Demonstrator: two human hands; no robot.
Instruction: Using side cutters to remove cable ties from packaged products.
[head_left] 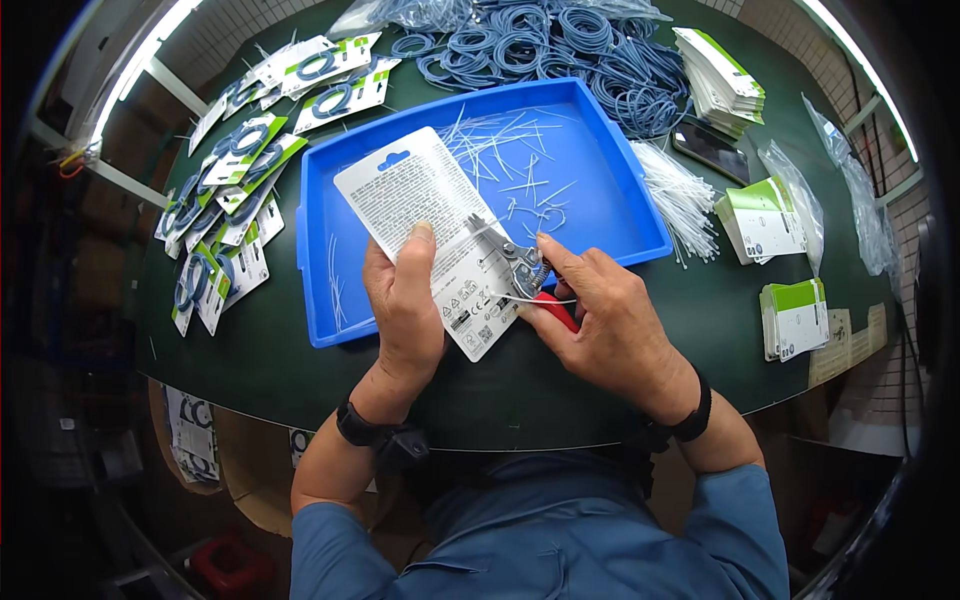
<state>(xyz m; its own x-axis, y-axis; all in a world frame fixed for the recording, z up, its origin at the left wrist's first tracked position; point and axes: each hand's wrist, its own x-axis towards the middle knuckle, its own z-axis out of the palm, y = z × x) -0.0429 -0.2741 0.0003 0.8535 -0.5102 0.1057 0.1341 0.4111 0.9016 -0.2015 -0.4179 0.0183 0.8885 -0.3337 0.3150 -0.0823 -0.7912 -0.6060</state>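
My left hand (408, 300) is closed on a white printed backing card (395, 180), thumb on its face, and holds it tilted above the blue tray (312, 240). My right hand (625, 315) grips small cutting pliers (524, 268) with red handles and a spring. The jaws of the pliers lie over the middle of the card, beside a thin white cable tie (468, 237) that crosses it. Another white strip (535, 299) runs by the right fingertips. Whatever is behind the card is hidden.
Loose clear ties and trimmed ends (500, 140) lie in the tray. Carded blue cables (240, 150) are piled at the left. Coiled blue cables (540, 45) fill the back. A bundle of white cable ties (675, 195), a phone (710, 150) and stacked cards (765, 220) lie right.
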